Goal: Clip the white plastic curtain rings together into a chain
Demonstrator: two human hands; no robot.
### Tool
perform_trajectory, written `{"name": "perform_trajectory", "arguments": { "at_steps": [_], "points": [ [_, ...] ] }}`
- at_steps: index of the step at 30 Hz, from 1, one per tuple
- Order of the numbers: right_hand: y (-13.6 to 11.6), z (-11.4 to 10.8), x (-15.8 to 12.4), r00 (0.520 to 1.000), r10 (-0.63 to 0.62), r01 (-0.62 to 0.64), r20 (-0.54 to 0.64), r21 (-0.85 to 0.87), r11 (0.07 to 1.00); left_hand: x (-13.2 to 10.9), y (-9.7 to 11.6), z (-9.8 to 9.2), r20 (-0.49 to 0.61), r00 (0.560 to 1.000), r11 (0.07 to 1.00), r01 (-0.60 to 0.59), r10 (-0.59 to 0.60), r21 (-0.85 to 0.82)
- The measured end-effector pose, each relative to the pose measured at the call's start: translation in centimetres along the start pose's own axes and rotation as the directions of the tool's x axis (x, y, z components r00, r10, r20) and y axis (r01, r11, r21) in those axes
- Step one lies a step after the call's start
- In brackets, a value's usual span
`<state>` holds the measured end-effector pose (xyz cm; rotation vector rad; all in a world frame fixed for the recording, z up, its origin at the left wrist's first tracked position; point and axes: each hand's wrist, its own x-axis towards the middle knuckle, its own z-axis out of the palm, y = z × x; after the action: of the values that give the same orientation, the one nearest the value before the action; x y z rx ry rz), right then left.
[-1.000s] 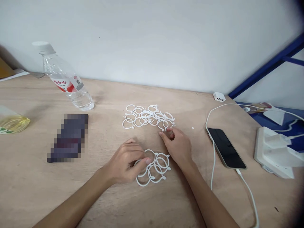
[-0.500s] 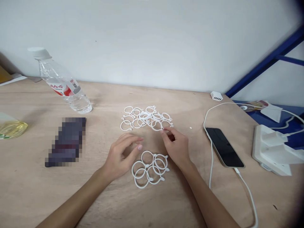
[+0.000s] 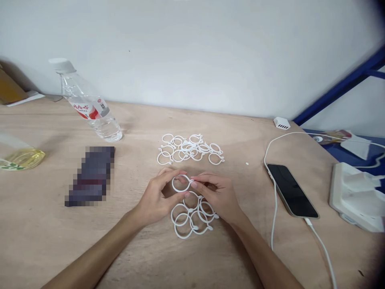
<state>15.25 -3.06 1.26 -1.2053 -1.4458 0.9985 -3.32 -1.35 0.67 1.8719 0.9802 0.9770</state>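
A white plastic curtain ring (image 3: 173, 184) with a small eyelet is held up just above the table. My right hand (image 3: 221, 196) pinches it by the eyelet between thumb and fingertips. On its left side my left hand (image 3: 156, 196) curves around it, forefinger at the upper rim and thumb at the lower rim. Beneath and in front of the hands lies a loose group of several matching rings (image 3: 190, 210), partly overlapping. A larger heap of such rings (image 3: 188, 148) is spread behind the hands.
At the left are a clear water bottle (image 3: 99, 112), a pixelated dark packet (image 3: 93, 176) and a container of yellow liquid (image 3: 27, 158). To the right lie a phone (image 3: 293, 190) on a white cable (image 3: 323, 245) and a power strip (image 3: 345, 196). A wall (image 3: 186, 56) stands behind.
My right hand has drawn a ring from the front of the heap toward me. My left hand has moved to meet it, and its fingers are now around the ring. The view has shifted slightly.
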Motion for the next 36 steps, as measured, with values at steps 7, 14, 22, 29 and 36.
{"name": "perform_trajectory", "arguments": {
  "at_steps": [7, 14, 22, 29, 36],
  "points": [
    [0.5, 0.7, -0.4, 0.997, -0.072, 0.070, -0.022, -0.093, 0.993, 0.1, 0.2, -0.3, 0.027, 1.000, 0.998, -0.016, 0.015, 0.069],
    [0.4, -0.5, -0.1, 0.998, -0.031, 0.041, 0.061, -0.177, 0.983, 0.1, 0.4, -0.7, 0.026, 0.999, 0.980, -0.048, 0.044, 0.193],
    [0.0, -1.4, 0.0, 0.978, -0.115, 0.163, 0.173, -0.294, 0.942, 1.0, -1.9, -3.0, -0.221, 0.973, 0.732, 0.200, -0.069, 0.651],
    [0.8, -1.2, 0.2, 0.988, -0.154, 0.138, -0.013, -0.372, 0.918, 0.7, -2.0, -2.5, -0.129, 0.991, 0.748, 0.050, 0.048, 0.662],
    [0.8, -0.8, 0.0, 0.996, -0.090, 0.094, 0.028, -0.286, 0.954, 0.2, -0.6, -1.3, 0.106, 0.992, 0.924, -0.106, 0.071, 0.369]
  ]
}}
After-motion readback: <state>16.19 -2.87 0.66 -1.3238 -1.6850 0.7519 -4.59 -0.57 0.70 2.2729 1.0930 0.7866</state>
